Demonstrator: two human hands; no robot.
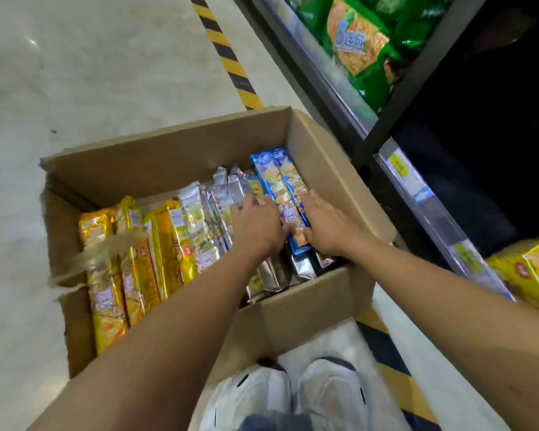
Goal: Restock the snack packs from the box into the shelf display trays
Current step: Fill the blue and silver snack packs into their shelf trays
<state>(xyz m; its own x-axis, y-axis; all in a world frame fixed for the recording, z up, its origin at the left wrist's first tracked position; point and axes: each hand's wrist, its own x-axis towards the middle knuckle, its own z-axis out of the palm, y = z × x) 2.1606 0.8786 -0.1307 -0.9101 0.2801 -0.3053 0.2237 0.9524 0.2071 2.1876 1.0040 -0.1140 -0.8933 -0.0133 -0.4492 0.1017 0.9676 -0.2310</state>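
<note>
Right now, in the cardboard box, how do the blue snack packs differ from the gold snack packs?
The blue snack packs sit at the shelf-side end of the cardboard box; the gold snack packs sit at the opposite end. The left hand and right hand touch the blue snack packs; the gold snack packs lie untouched. Both are long, narrow packs in that box.

An open cardboard box (175, 157) on the floor holds long snack packs on edge: gold packs (131, 269) at the left, silver packs (218, 194) in the middle. Two blue packs (277, 178) at the right stand higher than the rest.
</note>
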